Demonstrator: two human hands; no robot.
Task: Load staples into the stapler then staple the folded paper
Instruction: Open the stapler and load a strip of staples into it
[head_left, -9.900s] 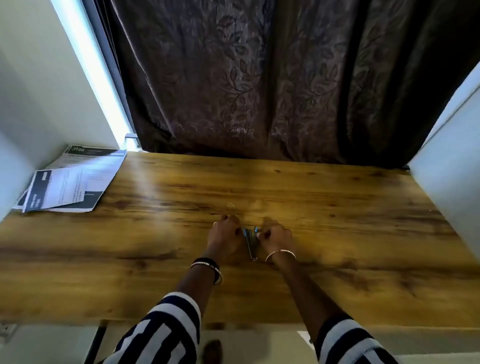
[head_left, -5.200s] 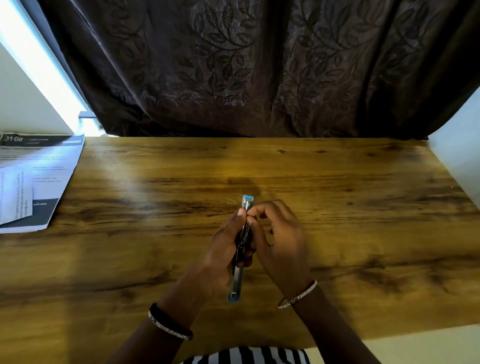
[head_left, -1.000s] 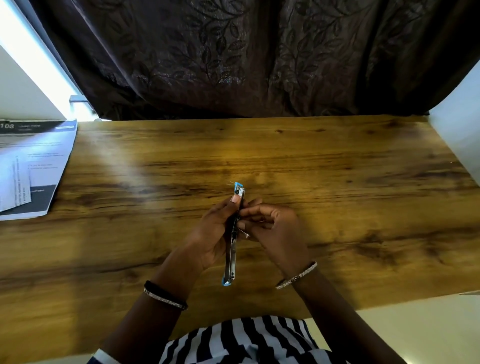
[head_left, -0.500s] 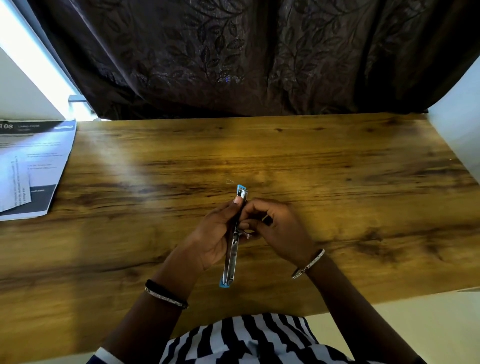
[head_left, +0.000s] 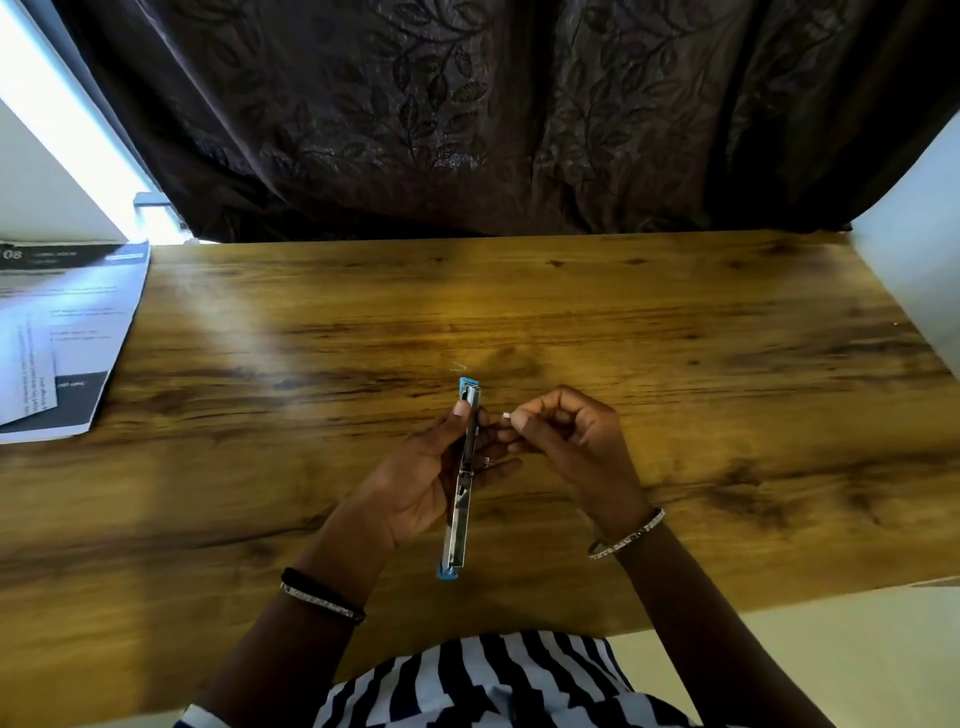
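Left hand (head_left: 415, 483) grips the stapler (head_left: 464, 483), which is swung open flat and held above the counter (head_left: 727, 364). Right hand (head_left: 566, 436), at the stapler's channel half a second ago, has drawn back just to its right. Its grip pinches a small pale strip, apparently staples (head_left: 505, 415). Probably re-aiming, so loading looks unfinished. Folded paper (head_left: 62, 338) lies well left of the stapler, untouched.

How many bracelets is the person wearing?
3: a black band and a sparkly bangle together on the left wrist, and one silver bangle on the right wrist. None looks hidden.
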